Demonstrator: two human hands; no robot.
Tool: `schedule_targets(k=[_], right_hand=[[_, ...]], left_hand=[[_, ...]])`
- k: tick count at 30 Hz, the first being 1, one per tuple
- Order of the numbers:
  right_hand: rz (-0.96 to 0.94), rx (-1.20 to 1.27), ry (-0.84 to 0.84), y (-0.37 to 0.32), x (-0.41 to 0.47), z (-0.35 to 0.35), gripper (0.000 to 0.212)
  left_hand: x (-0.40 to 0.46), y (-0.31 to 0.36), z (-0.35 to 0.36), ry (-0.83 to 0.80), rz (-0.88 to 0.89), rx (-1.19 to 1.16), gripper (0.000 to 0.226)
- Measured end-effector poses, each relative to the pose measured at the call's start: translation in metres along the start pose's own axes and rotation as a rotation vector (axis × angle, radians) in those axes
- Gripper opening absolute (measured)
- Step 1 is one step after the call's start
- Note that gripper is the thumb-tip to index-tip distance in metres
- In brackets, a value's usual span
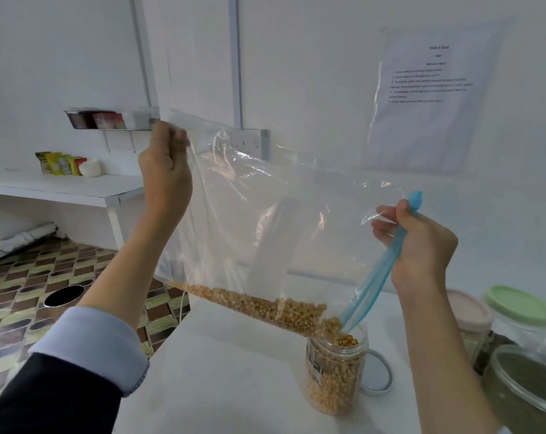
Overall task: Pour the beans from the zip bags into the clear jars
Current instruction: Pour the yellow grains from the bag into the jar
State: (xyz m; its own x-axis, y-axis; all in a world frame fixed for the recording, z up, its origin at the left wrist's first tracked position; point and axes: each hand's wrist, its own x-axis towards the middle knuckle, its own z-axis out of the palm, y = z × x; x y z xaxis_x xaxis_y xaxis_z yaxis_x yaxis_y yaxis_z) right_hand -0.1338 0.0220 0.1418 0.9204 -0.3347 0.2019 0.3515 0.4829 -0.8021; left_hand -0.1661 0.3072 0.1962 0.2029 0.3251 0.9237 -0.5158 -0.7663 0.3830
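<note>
Two hands carry our zip bag (265,214) tilted over the clear jar (336,374) on the table (221,386). Our left hand (165,180) pinches the raised bottom corner; our right hand (422,245) grips the blue zip strip (378,277). The limp, slippery film needs corner holds. Beans (259,305) slide toward the nearly full jar.

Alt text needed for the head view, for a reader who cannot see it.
Two hands tilt a clear zip bag, pouring yellow beans into an open clear jar on a white table. The left hand grips the raised corner; the right hand holds the blue zip strip.
</note>
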Motion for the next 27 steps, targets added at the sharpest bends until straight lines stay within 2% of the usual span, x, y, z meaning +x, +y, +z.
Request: schedule_targets(k=[9,14,19,27], right_hand=[[-0.013,-0.04,0.004,0.01,0.004,-0.002,0.022],[-0.014,-0.03,0.027,0.014,0.008,-0.004,0.023],[-0.038,-0.032,0.039,0.02,0.008,0.001,0.028],[-0.009,-0.047,0.013,0.018,0.011,-0.001,0.025]], left_hand=[[0.003,0.003,0.006,0.036,0.02,-0.029,0.032],[0.006,-0.005,0.005,-0.035,-0.013,-0.006,0.019],[0.007,-0.002,0.002,-0.04,-0.014,-0.029,0.03],[0.009,0.005,0.006,-0.039,-0.029,-0.051,0.032]])
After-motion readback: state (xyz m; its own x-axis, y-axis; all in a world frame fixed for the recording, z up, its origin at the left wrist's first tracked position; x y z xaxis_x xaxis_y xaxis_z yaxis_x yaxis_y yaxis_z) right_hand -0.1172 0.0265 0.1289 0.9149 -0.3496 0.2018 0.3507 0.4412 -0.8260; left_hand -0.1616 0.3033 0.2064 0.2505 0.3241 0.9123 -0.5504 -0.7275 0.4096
